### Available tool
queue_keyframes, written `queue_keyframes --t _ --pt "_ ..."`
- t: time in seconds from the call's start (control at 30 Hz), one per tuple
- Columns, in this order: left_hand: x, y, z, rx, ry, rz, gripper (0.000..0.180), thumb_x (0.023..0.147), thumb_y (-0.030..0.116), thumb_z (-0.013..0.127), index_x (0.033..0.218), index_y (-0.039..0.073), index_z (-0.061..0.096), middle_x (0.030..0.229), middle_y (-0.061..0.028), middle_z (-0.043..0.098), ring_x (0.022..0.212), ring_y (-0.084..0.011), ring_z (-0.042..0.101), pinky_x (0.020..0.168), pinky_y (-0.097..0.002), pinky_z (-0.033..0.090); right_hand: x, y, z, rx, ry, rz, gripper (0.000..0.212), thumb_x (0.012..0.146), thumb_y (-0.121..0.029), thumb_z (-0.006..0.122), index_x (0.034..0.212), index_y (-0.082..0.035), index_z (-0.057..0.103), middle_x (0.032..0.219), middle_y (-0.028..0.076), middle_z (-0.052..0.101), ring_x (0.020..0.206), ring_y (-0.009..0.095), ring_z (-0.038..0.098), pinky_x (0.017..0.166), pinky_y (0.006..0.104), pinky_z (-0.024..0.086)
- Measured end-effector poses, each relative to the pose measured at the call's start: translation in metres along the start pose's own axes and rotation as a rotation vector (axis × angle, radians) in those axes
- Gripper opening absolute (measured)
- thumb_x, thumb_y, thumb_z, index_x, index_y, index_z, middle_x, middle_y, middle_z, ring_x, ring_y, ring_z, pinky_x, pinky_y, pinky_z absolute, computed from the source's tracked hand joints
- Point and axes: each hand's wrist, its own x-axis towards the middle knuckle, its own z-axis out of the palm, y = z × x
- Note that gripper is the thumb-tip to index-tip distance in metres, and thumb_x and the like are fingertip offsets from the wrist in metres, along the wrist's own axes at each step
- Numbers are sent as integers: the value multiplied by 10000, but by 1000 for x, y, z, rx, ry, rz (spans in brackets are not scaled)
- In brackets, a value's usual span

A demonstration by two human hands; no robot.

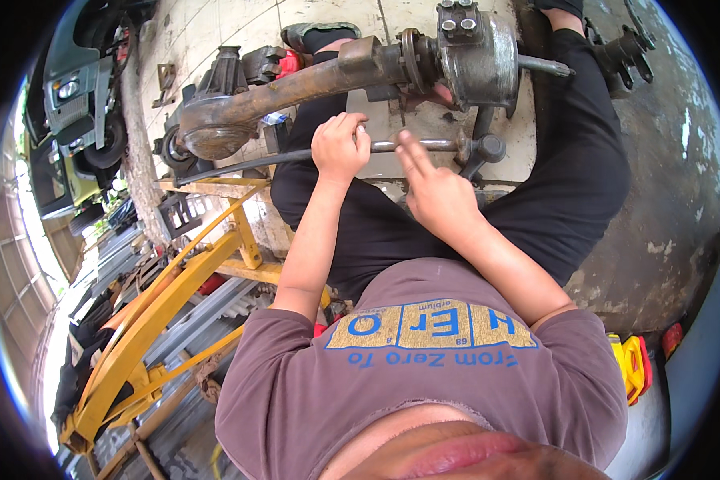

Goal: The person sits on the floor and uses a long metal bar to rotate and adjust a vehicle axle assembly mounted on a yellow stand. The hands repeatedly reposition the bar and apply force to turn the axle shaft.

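A steel tie rod crosses in front of me, with a round ball-joint end on the right and a dark bar section running left. My left hand is closed around the rod near its middle. Two outstretched fingers of my right hand rest against the bright part of the rod, the other fingers curled under. Just beyond lies a rusty axle housing with a bulging differential case at left. At its right end is a worn metal hub with a protruding shaft.
My legs in black trousers spread around the parts. A yellow metal frame stands at left, among metal lengths. Parked vehicles are at far left. A dark metal bracket lies at far right. Something yellow and red sits at lower right.
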Motion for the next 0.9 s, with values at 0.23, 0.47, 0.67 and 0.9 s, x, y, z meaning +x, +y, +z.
queue_keyframes --t 0.23,0.47,0.67,0.9 --pt "1 -2 2 -15 -16 -27 184 853 116 656 1000 112 767 875 -50 734 843 -308 723 802 -441 554 5 7 -8 125 -72 -89 709 868 -137 746 1557 -10 637 1795 133 459 707 276 773 655 414 669" --pt "3 -1 -2 20 -78 -9 192 871 85 632 1004 93 770 874 -62 746 831 -314 725 802 -446 564 2 17 -14 180 -129 -133 772 860 -149 750 1599 -1 584 1796 137 457 737 297 790 670 422 673" --pt "1 1 -2 24 -34 -13 170 870 93 642 987 107 766 848 -38 712 834 -285 717 792 -438 556 3 20 -15 69 -78 -55 780 858 -166 761 1596 11 582 1786 188 457 730 305 806 654 422 673" --pt "-2 -4 2 14 52 31 128 877 104 678 973 112 763 860 -51 726 845 -295 735 784 -458 566 25 20 1 -131 2 -32 802 860 -192 770 1611 4 567 1769 216 468 716 299 810 643 418 676"
